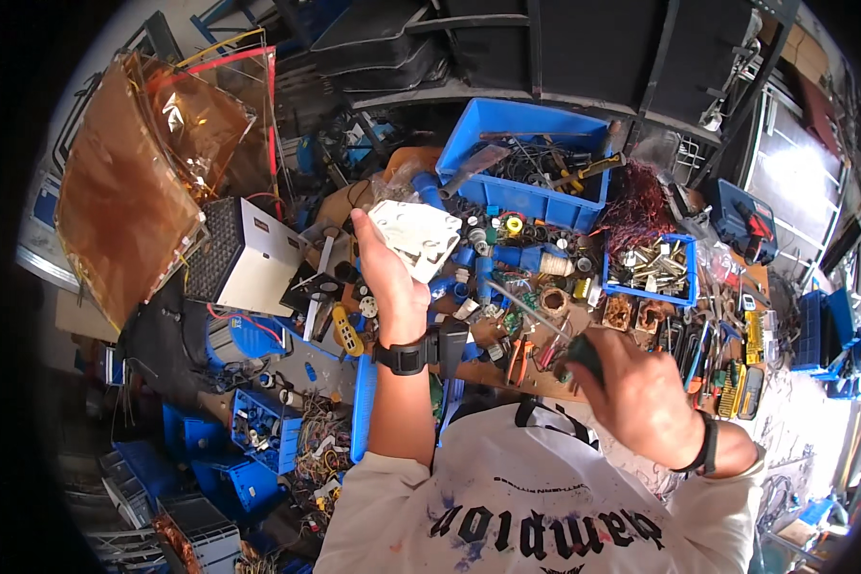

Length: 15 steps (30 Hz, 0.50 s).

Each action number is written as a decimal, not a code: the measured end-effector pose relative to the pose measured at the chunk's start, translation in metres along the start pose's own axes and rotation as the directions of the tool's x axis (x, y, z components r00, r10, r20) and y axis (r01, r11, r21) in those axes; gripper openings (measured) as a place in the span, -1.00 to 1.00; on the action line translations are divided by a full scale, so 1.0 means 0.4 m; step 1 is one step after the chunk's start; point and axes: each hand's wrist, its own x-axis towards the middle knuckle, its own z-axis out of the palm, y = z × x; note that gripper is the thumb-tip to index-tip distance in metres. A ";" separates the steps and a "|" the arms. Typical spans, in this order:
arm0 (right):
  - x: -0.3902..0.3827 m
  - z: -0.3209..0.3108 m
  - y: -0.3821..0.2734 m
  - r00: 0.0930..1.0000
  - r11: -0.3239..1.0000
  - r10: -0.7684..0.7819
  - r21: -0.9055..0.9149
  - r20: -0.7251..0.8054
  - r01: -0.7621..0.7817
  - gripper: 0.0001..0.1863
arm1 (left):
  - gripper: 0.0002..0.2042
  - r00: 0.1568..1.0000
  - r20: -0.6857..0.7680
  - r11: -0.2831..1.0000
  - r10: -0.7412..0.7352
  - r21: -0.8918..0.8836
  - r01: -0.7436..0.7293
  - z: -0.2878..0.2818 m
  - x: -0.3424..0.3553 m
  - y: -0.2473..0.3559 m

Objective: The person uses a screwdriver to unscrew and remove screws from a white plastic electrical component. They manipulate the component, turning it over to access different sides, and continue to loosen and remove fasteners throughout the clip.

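Over the cluttered workbench, my left hand [385, 273] grips a white, roughly square part [419, 233] with holes and cut-outs, held up by its left edge. What the part belongs to I cannot tell. Closer to my body on the right, my right hand [636, 394] is wrapped round the dark green handle of a screwdriver [534, 314]. The thin metal shaft points up and left, its tip apart from the white part. Blue plastic pieces [507, 256] and a spool of pale cord [554, 265] lie beyond the shaft.
A large blue bin [545, 206] of metal tools stands at the back. To its right are dark red wire [631, 206] and a small blue tray [649, 298] of metal bits. Pliers [519, 362] lie near the front edge. A white-and-black box [255, 263] stands left.
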 end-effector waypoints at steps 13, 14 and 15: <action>0.086 0.003 -0.042 0.993 0.896 0.065 0.431 0.101 -0.103 -0.71 | -0.64 0.922 0.311 0.968 -0.231 -0.027 0.251 -0.024 -0.079 0.036; 0.089 0.001 -0.049 0.994 0.902 0.058 0.422 0.091 -0.091 -0.72 | -0.64 0.921 0.320 0.972 -0.222 -0.006 0.236 -0.031 -0.079 0.037; 0.093 -0.002 -0.055 0.996 0.908 0.050 0.412 0.080 -0.079 -0.72 | -0.65 0.920 0.329 0.975 -0.214 0.016 0.221 -0.037 -0.080 0.038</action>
